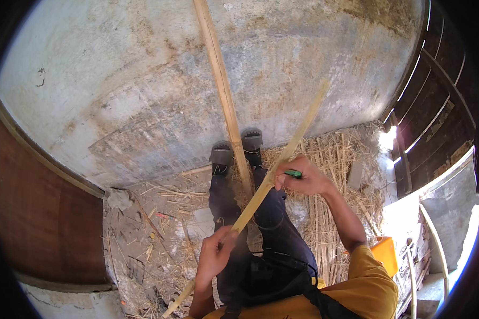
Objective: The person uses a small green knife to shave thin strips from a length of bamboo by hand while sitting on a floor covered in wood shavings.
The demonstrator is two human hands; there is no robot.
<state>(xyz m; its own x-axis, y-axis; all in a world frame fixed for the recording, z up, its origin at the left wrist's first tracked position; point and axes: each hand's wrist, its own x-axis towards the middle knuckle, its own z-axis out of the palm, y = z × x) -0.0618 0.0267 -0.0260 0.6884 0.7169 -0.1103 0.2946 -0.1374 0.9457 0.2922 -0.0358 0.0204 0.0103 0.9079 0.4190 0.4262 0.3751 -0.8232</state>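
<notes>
A long, flat, pale yellow strip (255,204), apparently bamboo or wood, slants across my lap from lower left to upper right. My left hand (214,253) is closed around its lower part, and the strip's tail comes out past my left forearm. Farther up the strip, my right hand (303,178) is closed on a small green tool (292,173). Only its green part shows between the fingers; its working end is hidden against the strip. My right fingertips are at the strip's edge.
A wooden pole (218,66) leans on the stained wall (143,80), its lower end between my legs. Straw and shavings (324,223) litter the floor. A brown panel (48,207) stands at left, an orange-yellow container (386,255) by my right elbow, thin poles (436,244) at far right.
</notes>
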